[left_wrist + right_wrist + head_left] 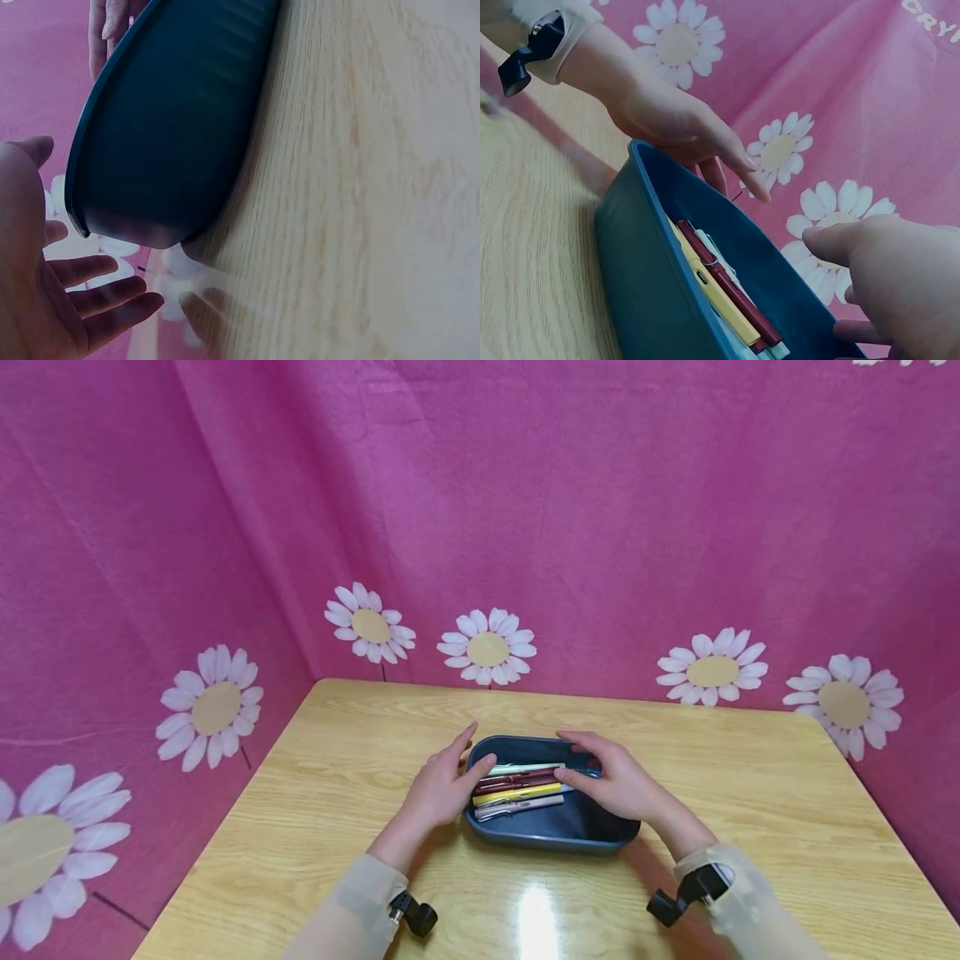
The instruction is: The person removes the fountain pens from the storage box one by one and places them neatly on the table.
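A dark blue plastic box (543,842) with rounded corners stands on the table, between both hands. Several pens lie side by side in its left part: a yellow pen (517,794), dark red ones (739,300), a pale green one and a greyish one (525,806) with a clip. My left hand (442,783) is at the box's left end, fingers spread and relaxed, thumb over the rim; the left wrist view shows its fingers apart from the wall. My right hand (618,777) arches over the right end, thumb above the pens, fingers loosely bent at the far rim.
The light wooden table (360,735) reaches back to a pink curtain (600,527) printed with white daisies, which also runs along the left and right. Both wrists wear a black camera mount (412,913) over pale sleeves. A light reflection shines on the near tabletop.
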`<state>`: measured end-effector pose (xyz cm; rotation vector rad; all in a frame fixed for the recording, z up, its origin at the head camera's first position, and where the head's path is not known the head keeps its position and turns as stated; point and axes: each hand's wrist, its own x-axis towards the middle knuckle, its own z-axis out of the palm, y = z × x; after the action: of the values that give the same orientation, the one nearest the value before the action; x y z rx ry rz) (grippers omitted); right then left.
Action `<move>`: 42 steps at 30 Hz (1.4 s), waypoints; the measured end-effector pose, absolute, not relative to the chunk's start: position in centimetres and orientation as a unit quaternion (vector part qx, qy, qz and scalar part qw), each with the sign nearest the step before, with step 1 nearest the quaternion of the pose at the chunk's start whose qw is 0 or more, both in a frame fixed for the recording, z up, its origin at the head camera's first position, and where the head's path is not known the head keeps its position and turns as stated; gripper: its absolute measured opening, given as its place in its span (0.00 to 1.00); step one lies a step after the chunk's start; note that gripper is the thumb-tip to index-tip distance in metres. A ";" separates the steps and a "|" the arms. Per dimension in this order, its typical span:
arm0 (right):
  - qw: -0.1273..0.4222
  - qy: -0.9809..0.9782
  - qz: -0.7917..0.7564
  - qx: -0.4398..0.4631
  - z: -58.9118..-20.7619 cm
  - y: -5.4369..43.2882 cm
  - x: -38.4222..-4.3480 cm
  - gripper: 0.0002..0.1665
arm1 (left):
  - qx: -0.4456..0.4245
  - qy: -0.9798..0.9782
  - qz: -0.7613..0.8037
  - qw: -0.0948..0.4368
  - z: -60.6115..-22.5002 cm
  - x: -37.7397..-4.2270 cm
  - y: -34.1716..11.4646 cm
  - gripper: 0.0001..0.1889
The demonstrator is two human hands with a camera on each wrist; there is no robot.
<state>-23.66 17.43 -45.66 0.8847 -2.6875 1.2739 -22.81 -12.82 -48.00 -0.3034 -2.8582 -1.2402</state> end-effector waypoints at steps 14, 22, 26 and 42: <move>-0.031 -0.860 0.430 0.274 -46.2 16.4 -23.9 0.33 | -0.084 -0.905 -0.418 -0.005 -48.8 -22.2 -12.8 0.34; -0.040 -0.853 0.442 0.275 -46.3 16.0 -24.4 0.31 | -0.098 -0.900 -0.424 0.003 -49.2 -22.7 -12.7 0.28; -0.037 -0.852 0.448 0.269 -46.3 15.9 -24.6 0.30 | -0.105 -0.897 -0.429 0.009 -49.3 -23.0 -12.5 0.27; -0.075 -0.853 0.440 0.271 -46.7 15.8 -25.3 0.26 | -0.091 -0.892 -0.443 -0.007 -49.4 -23.1 -11.9 0.27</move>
<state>-25.31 15.84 -46.67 0.8933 -2.8162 1.4534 -23.10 -11.91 -49.45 -0.2866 -2.8132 -1.3987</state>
